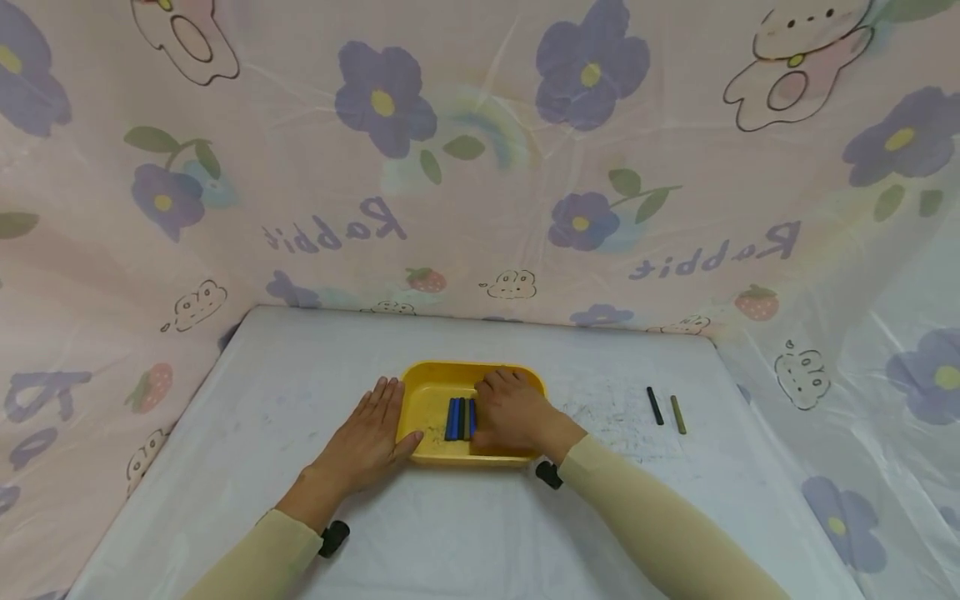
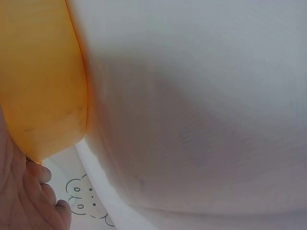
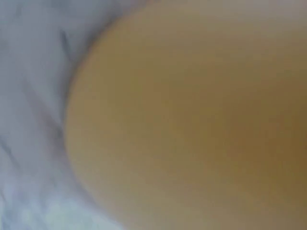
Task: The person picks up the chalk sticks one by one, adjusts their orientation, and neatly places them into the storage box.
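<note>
In the head view a yellow plastic tray sits on the white-covered table. Inside it several slim crayon-like sticks, blue, black and olive, lie side by side in a row. My left hand rests flat against the tray's left side, fingers straight and thumb over the near left corner. My right hand reaches into the right half of the tray, fingers and thumb bent at the row's right end. Its palm side is hidden, so I cannot tell whether it grips a stick. The tray's wall fills the left wrist view's upper left.
On the table, right of the tray, lie a black stick and an olive stick, with dark smudges around them. A patterned curtain rises behind the table and along its sides. The right wrist view is blurred yellow tray wall.
</note>
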Action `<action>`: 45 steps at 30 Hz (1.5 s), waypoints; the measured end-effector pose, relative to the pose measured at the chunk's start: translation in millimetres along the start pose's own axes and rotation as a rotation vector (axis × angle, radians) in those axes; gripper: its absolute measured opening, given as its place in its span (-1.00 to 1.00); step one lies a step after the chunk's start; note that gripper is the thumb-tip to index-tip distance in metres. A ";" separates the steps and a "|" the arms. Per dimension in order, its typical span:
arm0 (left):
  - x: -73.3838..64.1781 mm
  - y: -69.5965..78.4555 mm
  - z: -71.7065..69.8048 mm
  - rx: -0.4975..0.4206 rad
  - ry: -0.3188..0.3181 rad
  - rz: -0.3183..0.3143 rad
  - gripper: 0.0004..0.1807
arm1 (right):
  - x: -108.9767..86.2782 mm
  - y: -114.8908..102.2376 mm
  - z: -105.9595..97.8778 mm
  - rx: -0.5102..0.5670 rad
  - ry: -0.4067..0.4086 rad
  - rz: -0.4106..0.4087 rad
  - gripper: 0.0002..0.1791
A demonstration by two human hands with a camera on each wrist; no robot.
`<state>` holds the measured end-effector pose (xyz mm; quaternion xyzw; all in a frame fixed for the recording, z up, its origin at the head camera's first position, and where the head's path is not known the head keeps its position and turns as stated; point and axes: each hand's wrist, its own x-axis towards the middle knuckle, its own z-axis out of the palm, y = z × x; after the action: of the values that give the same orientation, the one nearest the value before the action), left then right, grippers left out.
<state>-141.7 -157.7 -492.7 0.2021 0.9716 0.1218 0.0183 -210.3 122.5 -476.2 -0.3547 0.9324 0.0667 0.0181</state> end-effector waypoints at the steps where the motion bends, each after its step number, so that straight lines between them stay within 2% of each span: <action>1: -0.1 0.1 0.5 0.001 0.002 0.001 -0.02 | -1.9 3.1 -2.9 0.000 0.015 0.007 -0.11; 6: -1.3 1.0 1.5 -0.002 0.001 -0.009 -0.01 | -18.0 25.2 -14.2 -0.003 0.169 0.054 -0.28; 10: -2.7 1.9 1.0 0.006 0.000 -0.016 -0.01 | -40.6 53.5 -15.4 -0.033 0.279 0.092 -0.34; 14: -4.5 2.5 0.2 0.006 0.007 -0.020 -0.01 | -67.9 88.4 -12.1 -0.078 0.323 0.115 -0.33; 19: -5.5 2.2 -0.1 0.015 0.013 -0.021 -0.01 | -101.5 131.1 -9.4 -0.158 0.338 0.092 -0.34; 22: -5.2 1.7 0.0 0.015 0.010 -0.023 -0.02 | -120.4 155.1 -5.0 -0.194 0.302 0.096 -0.35; 28: -3.2 2.6 -1.3 -0.003 -0.001 -0.018 -0.02 | -157.2 191.9 11.0 -0.217 0.113 0.188 -0.30; 31: -1.8 3.1 -1.5 -0.002 -0.004 -0.015 -0.02 | -168.9 202.2 19.0 -0.212 0.054 0.216 -0.30; 38: -0.7 3.6 -1.8 -0.003 -0.007 -0.017 -0.01 | -177.3 213.0 31.8 -0.197 -0.054 0.249 -0.21; 45: -0.7 3.1 -1.0 -0.002 -0.006 -0.008 -0.01 | -175.7 209.7 34.1 -0.175 -0.090 0.274 -0.22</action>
<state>-139.9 -155.4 -491.0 0.1983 0.9722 0.1223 0.0218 -218.6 398.0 -472.4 -0.2211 0.9610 0.1651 0.0196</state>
